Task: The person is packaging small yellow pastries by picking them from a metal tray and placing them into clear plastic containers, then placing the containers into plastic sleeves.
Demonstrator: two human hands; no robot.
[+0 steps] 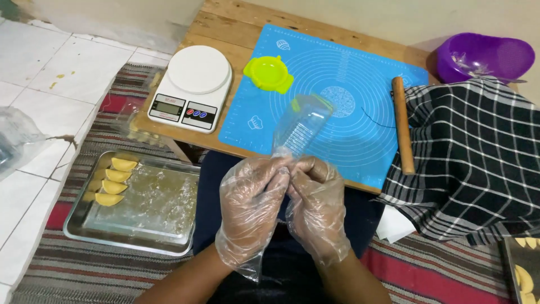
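A: What are the two hands doing?

B: Both wear thin clear plastic gloves. The left hand [250,208] and the right hand [318,211] meet in front of the person's body, fingers curled inward and fingertips touching each other.

A: Do they hold something?

B: Yes, a clear plastic piece [301,126], maybe a spare glove or a small bag; the view is too glossy for me to be sure. Its lower end is pinched where the two hands meet, and the rest stands up and away from the fingers, over the blue silicone mat [360,129]. Which hand pinches it harder, I cannot tell.

A: What is around them?

B: The mat lies on a low wooden table [225,22]. On the mat there is a green round dumpling press [269,73], and a wooden rolling pin [403,124] rests on its right edge. A white kitchen scale [191,90] stands left of the mat. Lower left, a metal tray [146,208] holds four yellow folded pastries [115,180] in a column. A black-and-white checked cloth [472,157] covers something on the right, and a purple bowl [484,56] is behind it.
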